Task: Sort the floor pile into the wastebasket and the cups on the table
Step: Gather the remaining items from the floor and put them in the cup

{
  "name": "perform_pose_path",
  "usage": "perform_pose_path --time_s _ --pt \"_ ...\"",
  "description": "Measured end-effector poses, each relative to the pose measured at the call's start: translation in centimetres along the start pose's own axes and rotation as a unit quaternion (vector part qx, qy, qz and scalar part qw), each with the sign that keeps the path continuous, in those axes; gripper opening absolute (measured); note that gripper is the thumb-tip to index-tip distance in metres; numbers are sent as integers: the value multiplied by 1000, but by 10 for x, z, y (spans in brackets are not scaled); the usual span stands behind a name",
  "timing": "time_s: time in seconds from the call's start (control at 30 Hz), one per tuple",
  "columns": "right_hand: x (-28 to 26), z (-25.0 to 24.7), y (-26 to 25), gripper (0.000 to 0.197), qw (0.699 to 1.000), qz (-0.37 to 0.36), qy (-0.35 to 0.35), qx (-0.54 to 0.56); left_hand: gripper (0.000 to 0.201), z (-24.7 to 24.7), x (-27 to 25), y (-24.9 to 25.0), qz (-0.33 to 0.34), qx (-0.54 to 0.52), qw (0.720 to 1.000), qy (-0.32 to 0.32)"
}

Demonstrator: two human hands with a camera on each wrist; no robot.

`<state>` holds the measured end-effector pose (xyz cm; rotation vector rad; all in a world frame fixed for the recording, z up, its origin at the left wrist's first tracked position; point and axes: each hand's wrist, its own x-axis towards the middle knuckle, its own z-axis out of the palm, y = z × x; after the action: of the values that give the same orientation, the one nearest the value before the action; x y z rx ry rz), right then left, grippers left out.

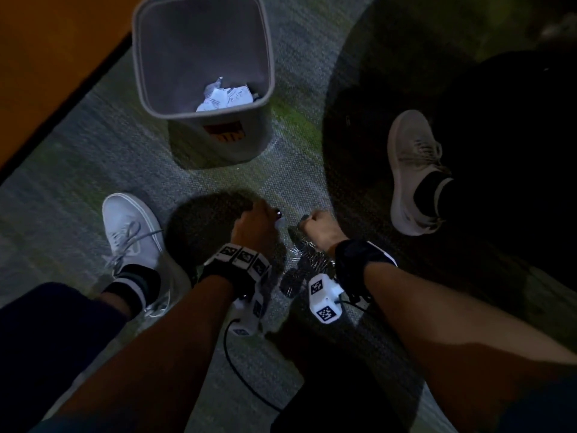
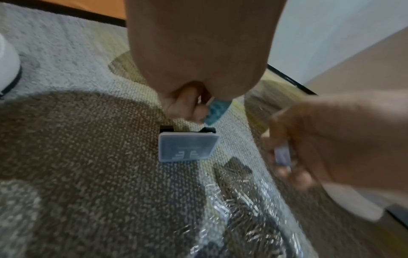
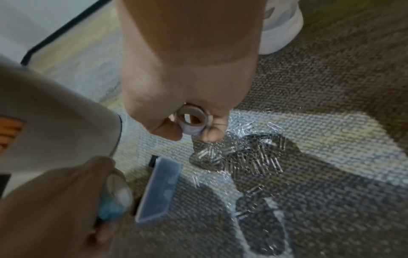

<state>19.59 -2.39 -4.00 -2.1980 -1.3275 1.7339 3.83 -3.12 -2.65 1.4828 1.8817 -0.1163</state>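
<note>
Both hands are low over the floor pile on the carpet. My left hand (image 1: 263, 218) curls round a small blue object (image 2: 217, 110) with a clear end. My right hand (image 1: 312, 221) pinches a small roll of tape (image 3: 191, 122), seen end-on as a ring. Between the hands a clear plastic case (image 2: 187, 148) lies flat on the carpet. Crinkled clear plastic wrap (image 3: 243, 157) lies under and behind the right hand. The grey wastebasket (image 1: 156, 98) stands just beyond the hands, with crumpled paper (image 1: 223, 98) in its bottom.
My white shoe (image 1: 131, 229) is planted left of the hands and a grey shoe (image 1: 412, 170) to the right. An orange surface (image 1: 46, 57) with a dark edge runs along the far left. No cups are in view.
</note>
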Motion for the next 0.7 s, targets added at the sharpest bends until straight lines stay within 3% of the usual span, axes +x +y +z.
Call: perform_pose_path --time_s 0.2,0.33,0.43,0.5,0.57,0.63,0.7 --pt "6 14 -7 19 984 -128 23 -124 77 6 14 -16 -109 6 994 -16" --pt "22 27 -12 30 965 -172 3 -197 75 14 23 -24 -139 -61 986 -63" --pt "27 28 -11 25 962 -170 3 -212 79 15 30 -27 -150 -127 975 -99" --pt "29 31 -9 26 961 -171 3 -219 68 8 28 -25 -124 -100 981 -110" --pt "30 34 -8 38 958 -192 7 -215 41 5 29 -24 -81 -36 991 -105" --pt "31 37 -8 49 953 -217 -4 -212 32 5 32 -25 -54 0 994 -93" --pt "30 40 -8 45 941 -226 -23 -251 30 8 34 -27 -44 30 995 -90"
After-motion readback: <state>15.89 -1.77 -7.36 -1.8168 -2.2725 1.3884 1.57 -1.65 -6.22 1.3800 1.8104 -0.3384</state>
